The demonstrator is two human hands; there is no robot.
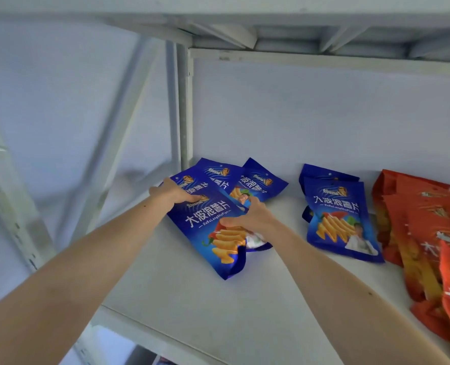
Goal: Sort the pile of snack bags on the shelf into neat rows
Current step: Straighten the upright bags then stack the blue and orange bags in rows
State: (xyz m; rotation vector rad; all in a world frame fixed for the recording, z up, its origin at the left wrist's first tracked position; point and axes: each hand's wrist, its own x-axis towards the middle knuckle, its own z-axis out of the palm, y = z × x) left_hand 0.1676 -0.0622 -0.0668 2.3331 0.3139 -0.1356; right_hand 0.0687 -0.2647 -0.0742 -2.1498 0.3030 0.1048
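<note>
Flanking blue bags (341,219); orange bags (426,233)

Blue snack bags (213,227) picture yellow ridged chips; orange bags (426,214); white shelf (192,299).

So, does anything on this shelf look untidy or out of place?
Yes. The blue bags at the back left lie fanned out at different angles and overlap, not in a row. Both hands hold the front blue bag, which is tilted. The orange bags on the right overlap too.
</note>
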